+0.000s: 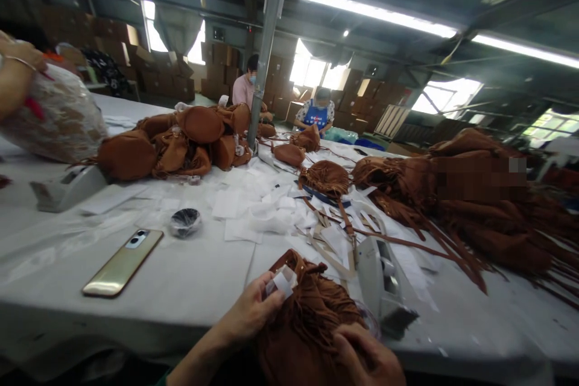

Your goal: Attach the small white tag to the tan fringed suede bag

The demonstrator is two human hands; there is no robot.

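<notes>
A brown fringed suede bag (307, 319) lies at the near edge of the white table (199, 277), right in front of me. My left hand (251, 312) pinches a small white tag (283, 282) at the bag's opening. My right hand (368, 357) rests on the bag's lower right side, gripping the suede. Just right of the bag stands a white tape dispenser (384, 280).
A gold phone (123, 263) and a small wrapped disc (185, 222) lie to the left. White paper pieces (257, 208) cover the middle. Piles of brown bags (181, 142) and fringed bags (479, 199) fill the back. Two people (246, 87) work at the far end; another person's arm (15, 72) holds a plastic bag at left.
</notes>
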